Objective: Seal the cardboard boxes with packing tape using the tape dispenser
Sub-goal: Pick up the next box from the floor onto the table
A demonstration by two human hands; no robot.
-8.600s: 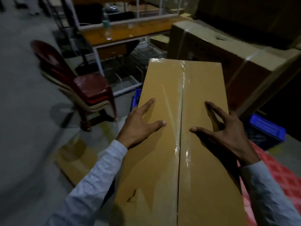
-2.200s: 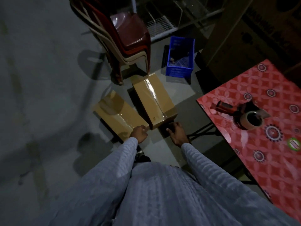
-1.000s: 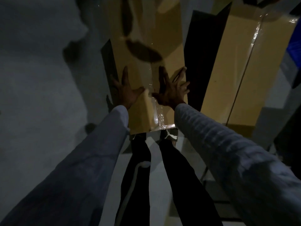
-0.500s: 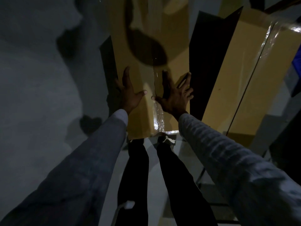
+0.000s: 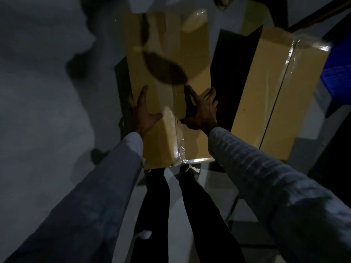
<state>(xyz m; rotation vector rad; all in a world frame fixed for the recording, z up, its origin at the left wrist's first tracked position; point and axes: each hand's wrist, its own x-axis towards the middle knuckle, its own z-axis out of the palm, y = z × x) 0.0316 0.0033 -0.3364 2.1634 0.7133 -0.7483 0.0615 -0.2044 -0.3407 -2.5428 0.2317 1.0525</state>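
Tape [image 5: 177,128] runs along the centre seam of the long brown cardboard box [image 5: 167,92] on the floor; left hand [image 5: 144,112] and right hand [image 5: 204,112] spread flat on it. Neighbouring taped carton [image 5: 275,92] alongside looks sealed. Dispenser unseen.

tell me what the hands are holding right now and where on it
Nothing is gripped. The left hand and right hand lie with spread fingers on the top of the near cardboard box, either side of its taped centre seam.
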